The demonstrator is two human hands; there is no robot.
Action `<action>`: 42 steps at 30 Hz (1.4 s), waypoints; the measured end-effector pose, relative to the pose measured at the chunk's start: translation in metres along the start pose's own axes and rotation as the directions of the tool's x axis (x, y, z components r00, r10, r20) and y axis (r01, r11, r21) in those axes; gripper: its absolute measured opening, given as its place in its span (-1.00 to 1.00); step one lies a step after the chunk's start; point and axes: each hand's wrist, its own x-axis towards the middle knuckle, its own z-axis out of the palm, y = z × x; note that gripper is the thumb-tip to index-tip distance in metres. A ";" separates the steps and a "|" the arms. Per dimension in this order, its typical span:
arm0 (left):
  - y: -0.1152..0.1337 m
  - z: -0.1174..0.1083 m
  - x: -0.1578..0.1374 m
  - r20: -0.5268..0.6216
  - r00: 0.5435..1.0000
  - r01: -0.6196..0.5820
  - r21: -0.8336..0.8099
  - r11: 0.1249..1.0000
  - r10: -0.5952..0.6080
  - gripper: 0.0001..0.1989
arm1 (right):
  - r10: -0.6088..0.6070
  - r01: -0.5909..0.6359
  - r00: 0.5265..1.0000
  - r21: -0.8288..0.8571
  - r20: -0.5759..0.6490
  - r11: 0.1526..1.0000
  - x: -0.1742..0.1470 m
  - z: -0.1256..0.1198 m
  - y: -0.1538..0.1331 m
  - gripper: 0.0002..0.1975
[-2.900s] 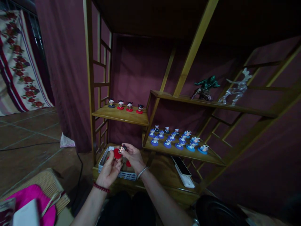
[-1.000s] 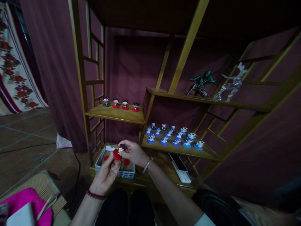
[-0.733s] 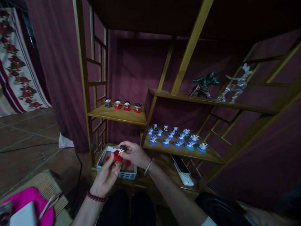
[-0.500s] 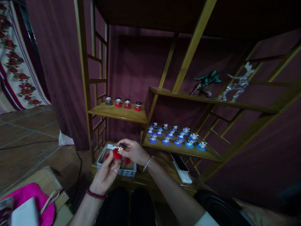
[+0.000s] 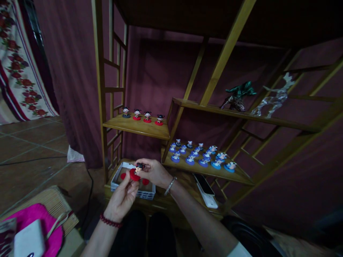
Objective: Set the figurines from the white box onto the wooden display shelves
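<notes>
Between my two hands is a small doll figurine (image 5: pixel 139 167) with black hair, on a round red base (image 5: pixel 134 174). My left hand (image 5: pixel 124 196) grips the red base between thumb and fingers. Fingers of my right hand (image 5: pixel 154 174) close on the figurine's body from the right. Both hands are over a shallow white box (image 5: pixel 146 195) with red round pieces (image 5: pixel 145 181) in it; my hands hide part of its inside. Several similar black-haired figurines (image 5: pixel 147 116) stand in a row on the upper left shelf (image 5: pixel 134 128).
Rows of purple and blue figurines (image 5: pixel 190 159) stand on the lower right shelf (image 5: pixel 219 175). A phone (image 5: pixel 204 184) lies beneath it, on a white object (image 5: pixel 210 201). A green ornament (image 5: pixel 238 96) and a clear deer figure (image 5: pixel 276 98) occupy the higher shelf. A pink cloth (image 5: pixel 40 217) lies lower left.
The view has shifted slightly. Both hands keep hold of the figurine and its red base over the box, with little visible movement.
</notes>
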 end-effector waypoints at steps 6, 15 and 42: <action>-0.001 -0.003 -0.001 0.014 1.000 0.015 -0.013 1.000 -0.015 -0.79 | 0.001 -0.001 1.000 -0.052 0.000 0.999 -0.004 0.002 -0.002 -0.69; -0.002 -0.002 0.000 0.026 1.000 -0.012 -0.011 1.000 0.012 -0.83 | -0.099 0.083 0.994 -0.265 -0.048 0.961 -0.003 0.001 -0.004 -0.68; 0.005 -0.003 -0.005 0.031 0.999 -0.016 -0.051 0.999 0.018 -0.82 | -0.057 0.054 0.998 -0.091 -0.034 0.994 0.001 0.008 -0.010 -0.65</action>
